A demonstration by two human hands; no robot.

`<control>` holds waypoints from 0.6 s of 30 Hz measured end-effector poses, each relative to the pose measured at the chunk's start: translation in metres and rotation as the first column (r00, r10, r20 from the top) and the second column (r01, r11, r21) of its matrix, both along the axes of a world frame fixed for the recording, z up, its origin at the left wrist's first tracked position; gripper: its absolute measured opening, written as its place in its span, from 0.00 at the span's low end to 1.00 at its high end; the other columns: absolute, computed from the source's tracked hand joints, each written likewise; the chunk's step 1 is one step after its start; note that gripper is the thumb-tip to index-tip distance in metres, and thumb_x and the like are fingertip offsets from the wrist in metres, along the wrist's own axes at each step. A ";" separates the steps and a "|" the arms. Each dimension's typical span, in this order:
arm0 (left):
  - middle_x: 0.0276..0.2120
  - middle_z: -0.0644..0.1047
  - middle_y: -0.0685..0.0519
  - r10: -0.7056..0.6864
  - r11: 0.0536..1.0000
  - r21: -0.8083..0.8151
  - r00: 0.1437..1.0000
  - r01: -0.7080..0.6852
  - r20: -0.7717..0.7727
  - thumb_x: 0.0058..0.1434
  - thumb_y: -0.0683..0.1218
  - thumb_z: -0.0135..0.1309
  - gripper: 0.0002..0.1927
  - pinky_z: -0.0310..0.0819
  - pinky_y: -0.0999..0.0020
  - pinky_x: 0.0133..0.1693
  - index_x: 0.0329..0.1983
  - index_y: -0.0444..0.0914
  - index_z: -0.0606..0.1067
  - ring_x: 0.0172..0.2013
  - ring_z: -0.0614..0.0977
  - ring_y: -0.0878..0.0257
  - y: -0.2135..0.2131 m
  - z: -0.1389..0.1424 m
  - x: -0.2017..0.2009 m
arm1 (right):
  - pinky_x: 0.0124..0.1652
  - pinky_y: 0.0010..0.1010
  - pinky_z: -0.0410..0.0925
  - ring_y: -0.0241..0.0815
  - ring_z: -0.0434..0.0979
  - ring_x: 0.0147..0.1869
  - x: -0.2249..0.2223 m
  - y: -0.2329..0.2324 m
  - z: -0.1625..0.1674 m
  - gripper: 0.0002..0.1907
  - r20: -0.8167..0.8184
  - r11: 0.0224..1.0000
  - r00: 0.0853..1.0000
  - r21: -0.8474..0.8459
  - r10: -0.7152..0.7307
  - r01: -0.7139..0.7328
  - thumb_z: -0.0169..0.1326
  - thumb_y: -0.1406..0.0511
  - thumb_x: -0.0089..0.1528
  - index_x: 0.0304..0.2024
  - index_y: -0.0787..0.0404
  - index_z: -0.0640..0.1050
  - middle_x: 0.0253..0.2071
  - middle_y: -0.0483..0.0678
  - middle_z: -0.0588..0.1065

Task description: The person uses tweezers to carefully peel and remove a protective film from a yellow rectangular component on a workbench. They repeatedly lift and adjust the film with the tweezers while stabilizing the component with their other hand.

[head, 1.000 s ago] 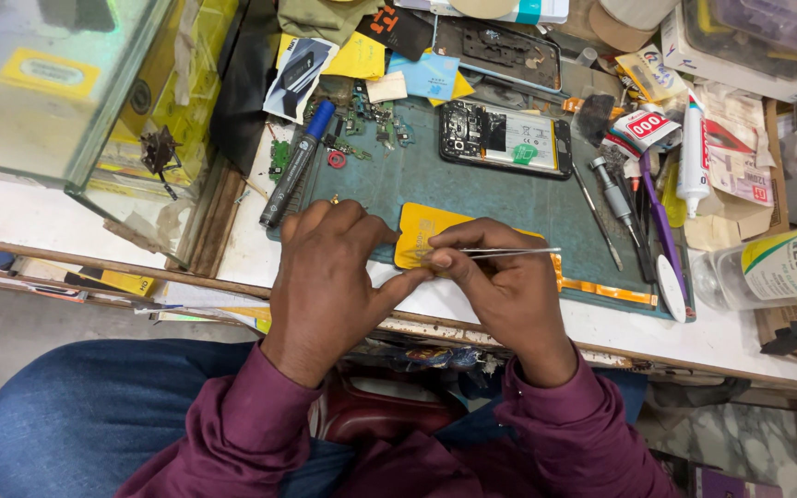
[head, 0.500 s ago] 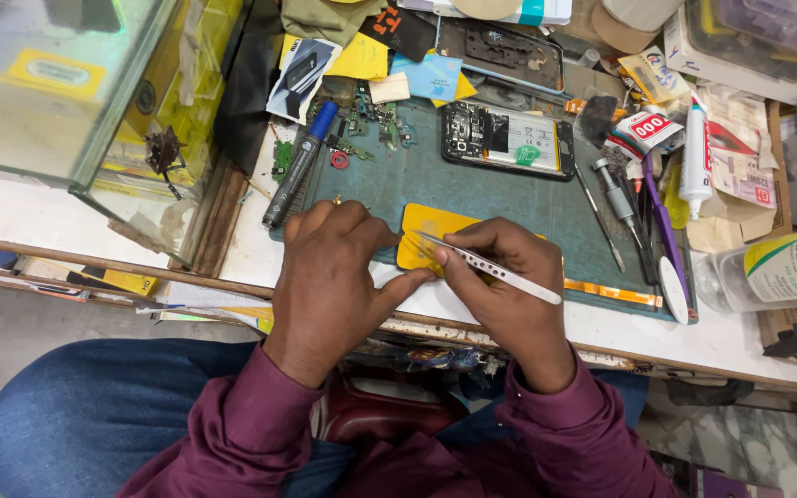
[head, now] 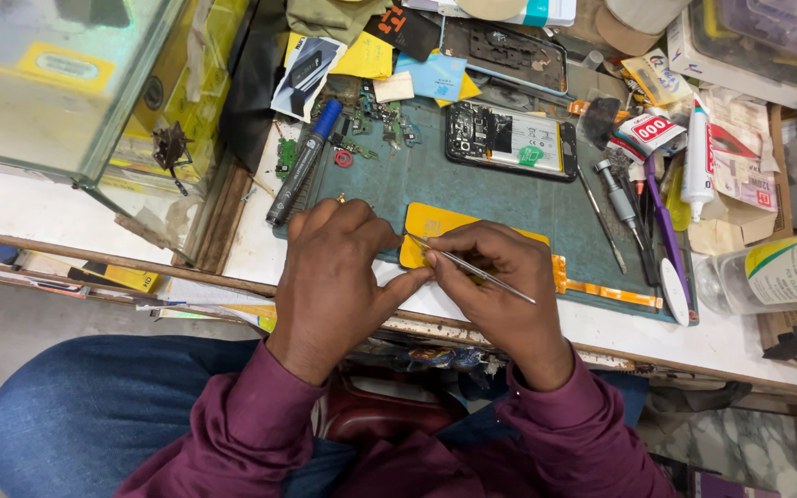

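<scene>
The right hand [head: 500, 290] pinches thin tweezers [head: 470, 268], tips on the yellow part [head: 431, 224] at the green mat's [head: 509, 198] near edge. The left hand [head: 334, 277] steadies this part with closed fingers; a light, low grip seems best.

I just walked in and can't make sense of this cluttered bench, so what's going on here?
A person seated at a workbench holds metal tweezers in the right hand, tips at the edge of a yellow flat part on a green work mat. The left hand presses in beside it, thumb meeting the right hand. An opened phone lies further back on the mat, with a blue-capped marker to the left.
</scene>
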State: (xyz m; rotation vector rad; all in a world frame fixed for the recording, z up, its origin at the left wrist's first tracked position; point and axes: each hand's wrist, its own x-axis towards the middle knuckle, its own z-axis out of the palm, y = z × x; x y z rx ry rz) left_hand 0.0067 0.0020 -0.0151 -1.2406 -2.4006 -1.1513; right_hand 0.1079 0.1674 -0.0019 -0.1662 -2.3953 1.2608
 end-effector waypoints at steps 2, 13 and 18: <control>0.32 0.73 0.50 0.002 1.000 0.002 1.000 -0.002 -0.003 0.50 0.58 0.69 0.19 0.62 0.55 0.43 0.31 0.39 0.80 0.41 0.74 0.50 0.000 0.000 0.000 | 0.37 0.22 0.75 0.33 0.84 0.38 -0.001 0.000 0.000 0.06 -0.002 1.000 1.000 0.001 0.005 -0.005 0.63 0.71 0.61 0.41 0.65 0.83 0.37 0.48 0.82; 0.31 0.73 0.50 0.013 1.000 -0.010 1.000 -0.013 0.003 0.50 0.59 0.68 0.20 0.61 0.55 0.42 0.30 0.39 0.80 0.40 0.74 0.50 0.001 0.000 0.000 | 0.37 0.22 0.75 0.33 0.84 0.38 -0.001 0.000 0.002 0.07 0.000 1.000 1.000 0.014 0.011 -0.011 0.63 0.71 0.61 0.42 0.65 0.83 0.37 0.49 0.82; 0.31 0.73 0.50 0.011 1.000 -0.010 1.000 -0.011 0.001 0.50 0.59 0.68 0.20 0.61 0.55 0.42 0.30 0.39 0.80 0.40 0.74 0.51 0.001 0.000 0.000 | 0.37 0.22 0.75 0.33 0.83 0.38 -0.001 0.001 0.002 0.06 0.013 0.999 0.999 -0.018 0.030 -0.030 0.63 0.71 0.61 0.42 0.65 0.83 0.37 0.48 0.82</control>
